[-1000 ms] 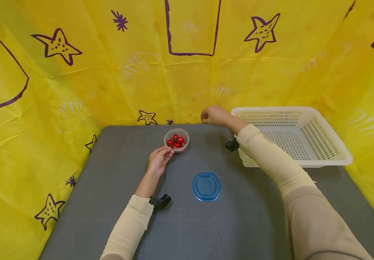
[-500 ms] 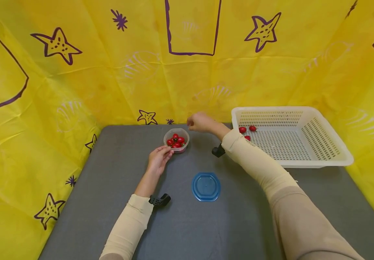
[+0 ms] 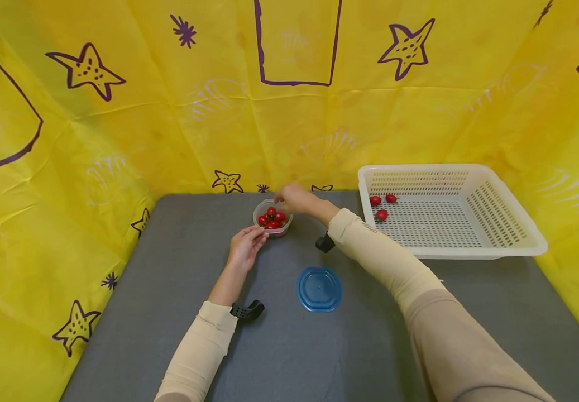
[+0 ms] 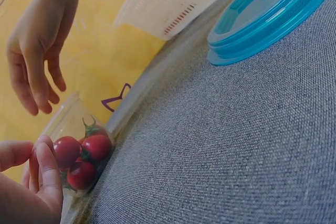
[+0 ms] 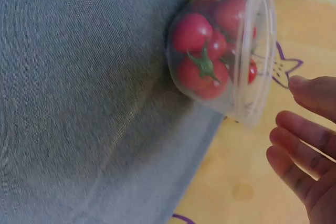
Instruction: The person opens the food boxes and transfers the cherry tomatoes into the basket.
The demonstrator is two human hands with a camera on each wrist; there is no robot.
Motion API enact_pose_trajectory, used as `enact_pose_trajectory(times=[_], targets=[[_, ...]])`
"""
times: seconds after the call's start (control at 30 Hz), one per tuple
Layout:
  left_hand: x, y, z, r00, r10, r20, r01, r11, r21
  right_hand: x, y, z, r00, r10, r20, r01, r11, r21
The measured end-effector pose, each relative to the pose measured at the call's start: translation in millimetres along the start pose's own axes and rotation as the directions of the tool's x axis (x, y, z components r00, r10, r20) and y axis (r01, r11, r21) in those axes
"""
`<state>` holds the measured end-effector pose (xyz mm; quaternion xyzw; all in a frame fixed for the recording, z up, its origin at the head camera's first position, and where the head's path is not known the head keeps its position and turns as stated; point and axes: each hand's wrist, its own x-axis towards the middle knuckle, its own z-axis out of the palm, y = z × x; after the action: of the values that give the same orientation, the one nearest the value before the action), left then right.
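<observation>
A small clear plastic tub [image 3: 280,233] stands near the far edge of the grey table, with several red cherry tomatoes [image 3: 273,223] in it. My left hand [image 3: 244,247] pinches the tub's near rim between thumb and fingers. Above the tub's far right side hovers my right hand [image 3: 299,200]; in the right wrist view that hand [image 5: 310,140] has loosely bent fingers, apart from the rim and holding nothing. At the right, a white slotted basket [image 3: 512,223] has 3 cherry tomatoes [image 3: 382,215] at its left end.
A blue lid [image 3: 319,288] lies flat on the grey table [image 3: 279,346], nearer to me than the tub. Yellow cloth [image 3: 289,128] with star drawings hangs behind the table and along both sides.
My right hand has moved left from beside the basket to over the tub. The basket's tomatoes, earlier behind the right arm, now show. My left hand has stayed on the tub.
</observation>
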<state>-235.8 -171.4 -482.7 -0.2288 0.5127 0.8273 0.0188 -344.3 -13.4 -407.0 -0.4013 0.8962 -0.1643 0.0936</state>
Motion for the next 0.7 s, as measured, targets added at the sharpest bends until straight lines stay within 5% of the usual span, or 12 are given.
enact_pose_trajectory(times=[0.27, 0.7], targets=[[0.0, 0.5, -0.6, 1.0, 0.009, -0.001, -0.009, 1.0, -0.008, 5.8, -8.8, 16.2, 0.999, -0.033, -0.012, 0.032, 0.999, -0.039], [-0.5, -0.1, -1.2, 1.0, 0.017, 0.01, -0.017, 1.0, 0.005, 14.0, -18.5, 39.1, 0.997, 0.081, -0.004, -0.081, 0.995, -0.06]])
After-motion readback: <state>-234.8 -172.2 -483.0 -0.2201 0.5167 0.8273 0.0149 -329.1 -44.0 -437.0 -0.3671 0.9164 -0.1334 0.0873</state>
